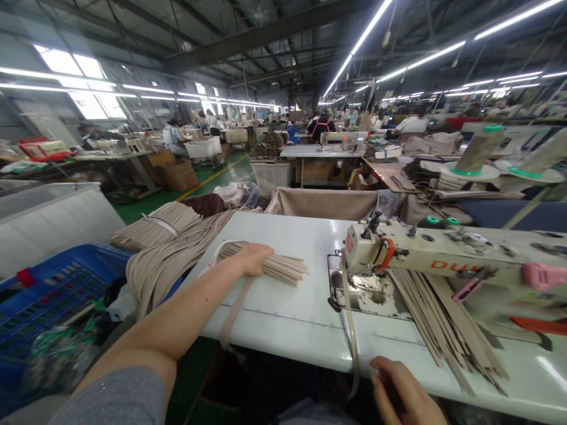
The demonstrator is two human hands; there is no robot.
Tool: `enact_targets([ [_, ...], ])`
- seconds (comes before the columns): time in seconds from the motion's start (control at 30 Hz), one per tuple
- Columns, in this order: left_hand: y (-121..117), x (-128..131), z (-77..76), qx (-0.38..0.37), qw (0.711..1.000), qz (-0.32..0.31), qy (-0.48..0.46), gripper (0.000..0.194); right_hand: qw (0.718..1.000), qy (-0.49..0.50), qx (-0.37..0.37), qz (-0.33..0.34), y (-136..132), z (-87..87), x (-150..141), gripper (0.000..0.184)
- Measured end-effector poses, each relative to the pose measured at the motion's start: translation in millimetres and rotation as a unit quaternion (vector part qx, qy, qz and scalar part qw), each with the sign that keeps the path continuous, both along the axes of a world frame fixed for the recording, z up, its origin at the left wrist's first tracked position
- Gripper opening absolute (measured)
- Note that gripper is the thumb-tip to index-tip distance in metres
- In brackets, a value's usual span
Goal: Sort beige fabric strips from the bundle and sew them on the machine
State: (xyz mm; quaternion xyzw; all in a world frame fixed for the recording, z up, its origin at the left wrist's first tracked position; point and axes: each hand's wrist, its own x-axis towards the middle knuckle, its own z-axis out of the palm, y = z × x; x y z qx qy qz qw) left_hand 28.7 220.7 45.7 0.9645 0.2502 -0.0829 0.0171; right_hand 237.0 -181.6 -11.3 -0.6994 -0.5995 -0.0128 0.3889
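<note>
Okay so, nearest to you, your right hand (401, 392) sits low by the table edge with the fingers loosely curled. There's something dark by them, but it's too blurry to say if that hand has hold of anything. Just beside it, a single strap (352, 330) drops from the sewing machine (425, 248) and hangs over the edge of the white table (283, 330). Your left hand (252, 260) is closed down over a bundle of straps (283, 265) on the tabletop, just left of the machine, with the ends fanned out past your fingers. They're flat, thin and beige, maybe fabric or faux leather, hard to tell from here. I'd guess they're light and pretty floppy alone, a bit stiffer bunched up, and likely to slide on that glossy top, so grabbing around the middle like you are makes sense. A long stack of straps (447, 313) lies under the machine's arm on your right. Over on the left there's a big heap of straps (162, 271) beside a blue crate (53, 295). Way out past that, a co-worker (172, 136) sits among rows of sewing tables.
</note>
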Motion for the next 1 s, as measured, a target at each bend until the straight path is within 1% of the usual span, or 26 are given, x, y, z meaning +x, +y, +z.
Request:
enact_targets([
  [0.07, -14.3, 3.8, -2.5, -0.016, 0.999, -0.03, -0.009, 0.056, 0.999, -0.013, 0.004, 0.051, 17.7, 12.4, -14.5, 0.013],
  [0.13, -28.9, 6.9, -6.6, -0.02, 0.998, -0.052, -0.029, 0.066, 0.996, -0.034, 0.0, 0.081, 38.5, 24.4, -28.0, 0.014],
  [0.17, -36.0, 7.4, -8.9, -0.016, 0.998, -0.052, -0.04, 0.073, 0.995, -0.046, -0.003, 0.094, 49.6, 29.4, -33.6, 0.015],
  [0.23, -49.5, 5.2, -13.6, -0.007, 0.998, -0.023, -0.062, 0.088, 0.992, -0.072, -0.007, 0.104, 72.5, 36.7, -41.5, 0.018],
  [0.3, -62.5, -1.6, -17.9, 0.0, 0.996, 0.024, -0.088, 0.097, 0.989, -0.099, -0.009, 0.11, 95.4, 40.8, -45.0, 0.022],
  [0.37, -75.6, -12.0, -22.3, 0.009, 0.989, 0.075, -0.124, 0.102, 0.986, -0.127, -0.004, 0.111, 117.8, 42.3, -44.9, 0.028],
  [0.43, -88.9, -24.3, -27.9, 0.011, 0.981, 0.119, -0.155, 0.103, 0.983, -0.152, -0.001, 0.107, 138.4, 41.8, -43.5, 0.035],
  [0.53, -109.1, -43.2, -40.0, 0.011, 0.963, 0.17, -0.209, 0.096, 0.976, -0.182, -0.028, 0.113, 161.9, 37.4, -44.5, 0.047],
  [0.63, -131.0, -59.4, -53.7, 0.017, 0.936, 0.199, -0.288, 0.082, 0.965, -0.219, -0.067, 0.129, 172.5, 28.5, -53.5, 0.055],
  [0.7, -148.4, -67.2, -60.6, 0.011, 0.919, 0.198, -0.34, 0.074, 0.957, -0.25, -0.076, 0.127, 173.0, 21.3, -62.5, 0.05],
  [0.73, -157.9, -70.0, -63.0, 0.003, 0.91, 0.194, -0.366, 0.071, 0.952, -0.266, -0.078, 0.129, 172.0, 18.0, -66.9, 0.042],
  [0.8, -177.8, -73.4, -65.6, -0.025, 0.89, 0.186, -0.415, 0.063, 0.944, -0.291, -0.077, 0.132, 169.5, 13.5, -73.6, 0.027],
  [0.83, -187.4, -74.0, -66.1, -0.045, 0.88, 0.183, -0.436, 0.059, 0.943, -0.297, -0.074, 0.13, 168.8, 12.8, -75.4, 0.025],
  [0.87, -196.2, -74.0, -66.1, -0.066, 0.87, 0.18, -0.454, 0.054, 0.944, -0.298, -0.069, 0.121, 168.7, 13.2, -76.1, 0.027],
  [0.93, -210.2, -72.4, -65.4, -0.111, 0.852, 0.183, -0.477, 0.045, 0.949, -0.295, -0.062, 0.089, 171.0, 16.5, -74.9, 0.04],
  [0.97, -214.8, -71.0, -64.9, -0.135, 0.842, 0.189, -0.486, 0.041, 0.95, -0.296, -0.064, 0.077, 173.2, 18.7, -73.5, 0.046],
  [1.0, -217.8, -69.4, -64.5, -0.158, 0.831, 0.199, -0.495, 0.038, 0.947, -0.302, -0.074, 0.076, 175.6, 20.7, -72.0, 0.048],
])
